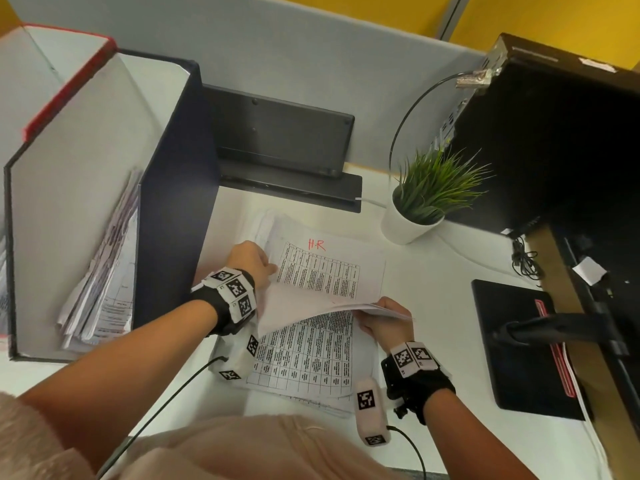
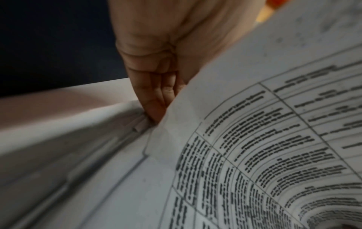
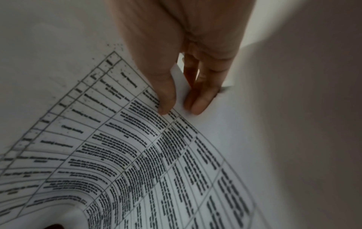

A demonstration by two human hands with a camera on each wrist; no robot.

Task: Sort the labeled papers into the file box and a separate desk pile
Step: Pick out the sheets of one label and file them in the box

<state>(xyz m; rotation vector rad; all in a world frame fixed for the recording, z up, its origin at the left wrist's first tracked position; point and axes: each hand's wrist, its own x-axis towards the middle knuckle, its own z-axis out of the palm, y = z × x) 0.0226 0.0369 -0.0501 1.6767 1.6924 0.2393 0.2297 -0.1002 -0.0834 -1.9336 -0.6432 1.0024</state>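
Note:
A sheet marked "H.R" in red (image 1: 325, 271) is lifted off the paper pile (image 1: 304, 358) on the white desk, with its near edge raised. My left hand (image 1: 256, 261) holds its left edge, thumb on top, while the fingers (image 2: 156, 108) reach under it to the pile's edge. My right hand (image 1: 381, 320) pinches the raised near-right corner; in the right wrist view the paper edge (image 3: 179, 86) sits between thumb and fingers. The dark file box (image 1: 173, 168) stands at the left with a leaning bundle of papers (image 1: 104, 271) inside.
A potted plant (image 1: 415, 209) stands right of the pile. A black keyboard (image 1: 284, 133) leans on the partition behind it. A black computer case (image 1: 554, 133), a tangle of cables (image 1: 526, 261) and a black pad (image 1: 512, 341) fill the right side. A red-edged box (image 1: 69, 81) stands behind the file box.

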